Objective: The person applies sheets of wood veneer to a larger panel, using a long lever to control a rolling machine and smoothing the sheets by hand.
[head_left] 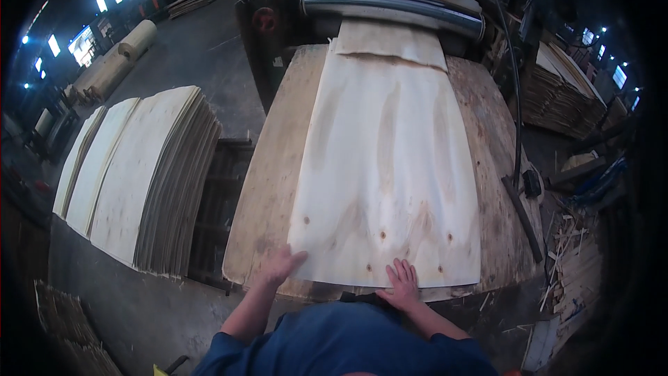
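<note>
A pale, wavy wood veneer sheet (390, 160) with several small knots lies flat on a worn plywood table (268, 188). My left hand (282, 264) is at its near left corner, thumb stretched toward the edge and the other fingers partly hidden. With fingers spread, my right hand (402, 284) rests on the near edge, right of the middle. A second veneer piece (393, 42) lies at the sheet's far end, running under a shiny metal roller (393, 5).
Stacks of veneer sheets (139, 174) stand to the left, and another veneer stack (563, 90) is at the far right. A black cable (515, 90) hangs right of the table. Wood scraps (574, 264) litter the right floor. Logs (111, 69) lie far left.
</note>
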